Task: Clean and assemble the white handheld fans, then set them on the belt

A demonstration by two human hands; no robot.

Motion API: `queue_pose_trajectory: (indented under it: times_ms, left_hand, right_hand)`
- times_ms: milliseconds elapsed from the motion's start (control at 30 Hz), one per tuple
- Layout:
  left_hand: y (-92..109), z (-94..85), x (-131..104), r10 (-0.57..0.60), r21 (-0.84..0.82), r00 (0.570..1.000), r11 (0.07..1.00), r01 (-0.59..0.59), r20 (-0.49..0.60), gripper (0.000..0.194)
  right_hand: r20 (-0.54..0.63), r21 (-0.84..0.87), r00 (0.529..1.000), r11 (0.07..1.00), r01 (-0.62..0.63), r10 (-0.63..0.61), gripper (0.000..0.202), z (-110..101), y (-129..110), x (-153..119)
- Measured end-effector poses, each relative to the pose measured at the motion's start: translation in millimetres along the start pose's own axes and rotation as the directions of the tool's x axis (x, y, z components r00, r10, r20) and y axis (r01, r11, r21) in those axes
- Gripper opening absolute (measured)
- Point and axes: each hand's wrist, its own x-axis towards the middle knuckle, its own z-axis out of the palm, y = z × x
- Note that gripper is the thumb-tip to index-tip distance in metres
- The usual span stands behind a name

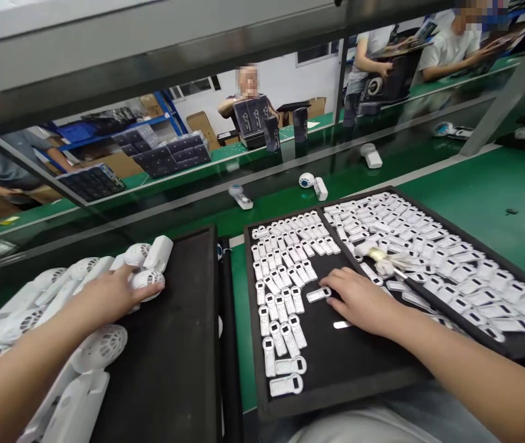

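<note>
In the left black tray, my left hand [108,295] has its fingers closed round the round grilled head of a white handheld fan [148,280]. More white handheld fans [101,347] lie beside and under that forearm. Over the right tray, my right hand [359,301] pinches the end of a small white plastic cover [318,295] with a dark window, between thumb and fingers. Just below that hand lies a plain white strip [342,325]. Rows of similar white covers [285,301] fill the tray's left side.
A divider splits the right black tray [262,394]; its far half holds many covers. A brush-like tool [385,261] lies across the divider. Several fans, including a white fan [313,184], sit on the green conveyor behind. Co-workers handle dark boxes [251,117] beyond the metal frame [511,92].
</note>
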Motion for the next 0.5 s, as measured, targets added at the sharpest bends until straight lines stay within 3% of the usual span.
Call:
queue_pose_trajectory:
  times_ms: [67, 167, 300, 400, 500]
  left_hand:
    - [0, 4.4, -11, 0.044, 0.083, 0.998, 0.995, -0.047, 0.045, 0.059]
    - [19, 7.0, -25, 0.117, 0.164, 0.992, 0.979, -0.121, 0.036, 0.055]
    - [46, -12.5, -35, 0.133, 0.158, 0.99, 0.98, -0.124, -0.045, 0.049]
    - [60, -40.7, -40, 0.02, -0.092, 0.981, 0.995, -0.039, -0.193, 0.054]
    - [71, -53.2, -43, -0.164, -0.507, 0.96, 0.861, 0.027, -0.227, 0.06]
  right_hand:
    - [0.016, 0.023, 1.0, 1.0, 0.016, -0.016, 0.031, 1, 1, -3]
    - [0.015, 0.059, 1.0, 0.998, 0.006, -0.007, 0.03, 4, 4, -6]
    - [-0.045, 0.123, 0.998, 0.992, -0.027, 0.033, 0.029, 19, 14, -8]
    - [-0.098, 0.222, 0.988, 0.971, -0.091, 0.115, 0.035, 27, 24, -11]
    - [-0.149, 0.32, 0.981, 0.945, -0.071, 0.124, 0.039, 25, 30, -16]
